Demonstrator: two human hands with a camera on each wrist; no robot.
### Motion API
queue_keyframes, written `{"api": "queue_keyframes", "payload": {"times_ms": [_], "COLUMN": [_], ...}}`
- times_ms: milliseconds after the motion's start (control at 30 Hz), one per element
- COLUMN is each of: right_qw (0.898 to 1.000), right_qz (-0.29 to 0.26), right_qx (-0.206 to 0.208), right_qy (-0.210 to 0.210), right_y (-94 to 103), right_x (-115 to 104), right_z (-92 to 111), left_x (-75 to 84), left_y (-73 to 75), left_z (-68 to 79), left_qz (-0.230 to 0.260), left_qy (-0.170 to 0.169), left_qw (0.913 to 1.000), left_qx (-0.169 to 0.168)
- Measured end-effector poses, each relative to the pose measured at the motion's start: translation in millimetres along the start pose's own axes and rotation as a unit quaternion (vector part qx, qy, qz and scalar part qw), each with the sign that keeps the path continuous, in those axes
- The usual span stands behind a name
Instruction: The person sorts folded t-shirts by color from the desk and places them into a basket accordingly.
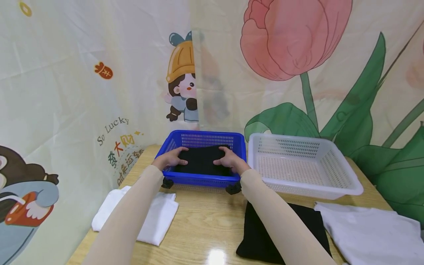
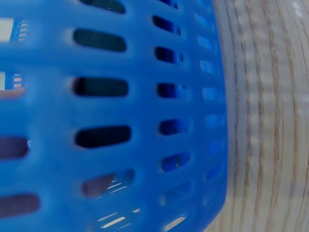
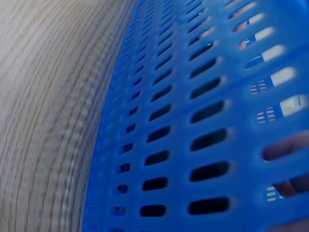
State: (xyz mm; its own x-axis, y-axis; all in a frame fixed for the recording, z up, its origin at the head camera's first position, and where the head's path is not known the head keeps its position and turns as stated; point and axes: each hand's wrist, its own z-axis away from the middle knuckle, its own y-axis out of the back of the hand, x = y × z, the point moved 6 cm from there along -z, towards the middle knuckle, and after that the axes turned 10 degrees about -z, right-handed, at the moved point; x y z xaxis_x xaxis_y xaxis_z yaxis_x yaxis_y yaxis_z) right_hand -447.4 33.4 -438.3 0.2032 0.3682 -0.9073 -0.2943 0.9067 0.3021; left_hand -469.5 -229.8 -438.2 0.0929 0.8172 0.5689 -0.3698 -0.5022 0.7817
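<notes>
A folded black cloth lies inside the blue perforated basket. My left hand grips the cloth's left side, thumb toward the front and fingers behind. On the opposite side my right hand holds the cloth the same way. Both wrists pass over the basket's front rim. In the left wrist view the slotted basket wall fills most of the picture, with dark cloth showing through the slots. The right wrist view likewise looks at the basket wall, and part of a hand shows through at the right.
A white perforated basket stands right of the blue one. Another folded black cloth lies partly under my right forearm, beside a pale grey cloth. Folded white cloth lies at left on the wooden table. A printed curtain hangs behind.
</notes>
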Motion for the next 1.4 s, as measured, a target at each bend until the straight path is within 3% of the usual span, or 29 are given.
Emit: {"api": "queue_keyframes", "payload": {"times_ms": [200,300,433,567,633,767,867,967,1133,1267,1400], "right_qw": [1.0,0.999,0.994,0.987,0.983,0.975,0.971,0.968,0.969,0.978,0.992], "right_qz": [-0.01,-0.021,-0.039,-0.029,-0.014,0.009,0.024,0.044,0.051,0.042,0.023], "right_qx": [-0.021,-0.044,-0.086,-0.12,-0.135,-0.164,-0.167,-0.155,-0.13,-0.104,-0.084], "right_qy": [0.009,0.023,0.062,0.102,0.119,0.152,0.171,0.191,0.204,0.175,0.096], "right_y": [5.7,5.6,7.0,17.0,26.2,49.6,69.9,90.0,123.9,150.5,172.7], "right_x": [-5.8,-10.6,-23.6,-40.7,-47.8,-53.5,-51.5,-44.7,-14.2,31.1,88.3], "right_z": [10.2,19.9,39.5,71.2,92.1,137.3,171.5,202.0,249.2,276.0,287.6], "left_x": [3.0,2.8,8.4,25.2,37.3,66.6,89.9,109.6,136.5,149.2,152.0], "left_y": [-2.8,-3.4,0.4,9.3,15.0,22.0,19.3,7.6,-30.3,-71.2,-114.4], "left_z": [-3.9,-3.1,4.1,19.5,28.9,54.9,81.2,109.2,145.2,156.7,156.9], "left_qz": [0.019,0.005,-0.07,-0.154,-0.171,-0.148,-0.112,-0.077,-0.023,-0.001,0.033], "left_qy": [0.018,0.016,-0.008,-0.029,-0.044,-0.104,-0.156,-0.194,-0.244,-0.276,-0.266], "left_qw": [0.9993,0.9992,0.9972,0.9872,0.9823,0.9754,0.9679,0.9625,0.9605,0.9585,0.9634], "left_qx": [-0.026,-0.036,-0.023,0.03,0.064,0.127,0.162,0.173,0.133,0.072,0.0]}}
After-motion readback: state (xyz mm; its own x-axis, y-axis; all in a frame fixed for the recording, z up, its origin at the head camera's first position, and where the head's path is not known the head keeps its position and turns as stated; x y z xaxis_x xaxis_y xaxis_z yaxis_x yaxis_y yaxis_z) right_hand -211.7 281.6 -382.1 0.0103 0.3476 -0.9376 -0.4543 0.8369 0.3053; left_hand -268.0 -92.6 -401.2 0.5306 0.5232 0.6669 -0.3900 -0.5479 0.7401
